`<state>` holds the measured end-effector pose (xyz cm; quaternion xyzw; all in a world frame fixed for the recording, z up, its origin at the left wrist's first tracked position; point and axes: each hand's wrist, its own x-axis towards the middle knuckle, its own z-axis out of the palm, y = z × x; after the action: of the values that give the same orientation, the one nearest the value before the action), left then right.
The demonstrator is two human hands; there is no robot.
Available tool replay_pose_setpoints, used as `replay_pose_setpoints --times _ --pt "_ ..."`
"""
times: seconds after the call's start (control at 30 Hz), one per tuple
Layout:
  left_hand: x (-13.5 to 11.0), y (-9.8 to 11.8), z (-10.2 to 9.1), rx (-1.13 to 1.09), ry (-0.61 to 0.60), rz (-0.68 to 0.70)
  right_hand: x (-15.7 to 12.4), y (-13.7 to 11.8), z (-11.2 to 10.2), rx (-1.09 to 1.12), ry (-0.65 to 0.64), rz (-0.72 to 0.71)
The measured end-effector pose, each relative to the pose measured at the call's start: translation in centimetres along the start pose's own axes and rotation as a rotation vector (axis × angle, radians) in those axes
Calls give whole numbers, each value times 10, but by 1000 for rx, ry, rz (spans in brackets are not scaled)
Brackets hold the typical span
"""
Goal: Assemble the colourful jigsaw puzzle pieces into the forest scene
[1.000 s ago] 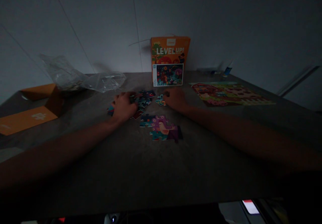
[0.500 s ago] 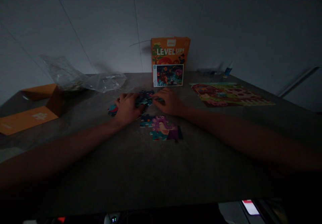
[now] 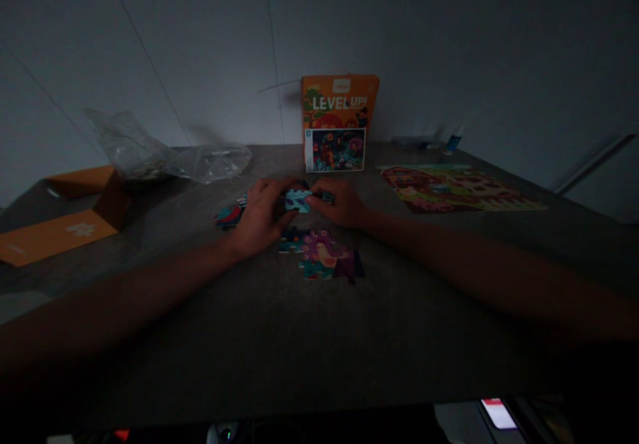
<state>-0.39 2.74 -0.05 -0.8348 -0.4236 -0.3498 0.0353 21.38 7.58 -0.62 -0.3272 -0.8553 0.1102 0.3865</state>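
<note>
In the dim head view, my left hand (image 3: 264,212) curves over the left side of a blue-teal cluster of joined jigsaw puzzle pieces (image 3: 298,200), fingers along its far edge and thumb at the near edge. My right hand (image 3: 343,203) pinches the cluster's right side between thumb and fingers. Both hands hide parts of it. Left of my left hand lie red and blue puzzle pieces (image 3: 229,216). Just nearer to me is another joined section of puzzle (image 3: 325,255), purple with a pale creature on it, flat on the table.
An orange puzzle box (image 3: 340,88) stands against the wall with a picture card (image 3: 338,150) leaning on it. To the right lies a farm-scene puzzle (image 3: 459,188), with a small bottle (image 3: 453,142) behind. Clear plastic bags (image 3: 210,163) and an open orange box (image 3: 60,236) are on the left.
My left hand has shifted slightly right and away, its fingers reaching across the far edge. My right hand has closed in on the cluster, whose teal face now shows brighter between the hands.
</note>
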Motion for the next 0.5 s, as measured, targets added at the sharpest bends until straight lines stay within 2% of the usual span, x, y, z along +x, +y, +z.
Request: replay_pose_setpoints --times 0.13,0.2,0.27,0.33,0.4,0.5 --pt "0 -1 0 3 30 -54 -1 -2 -1 -37 5 -1" --pt "1 -1 1 21 64 -100 1 -2 -1 -85 70 10" --pt "4 -1 1 81 74 -225 3 2 -1 -161 159 73" --pt "7 0 2 163 3 -401 5 8 1 -243 206 173" --pt "10 2 3 229 -113 -525 7 15 3 -324 196 282" --pt "11 4 5 274 -199 -545 6 22 8 -419 165 429"
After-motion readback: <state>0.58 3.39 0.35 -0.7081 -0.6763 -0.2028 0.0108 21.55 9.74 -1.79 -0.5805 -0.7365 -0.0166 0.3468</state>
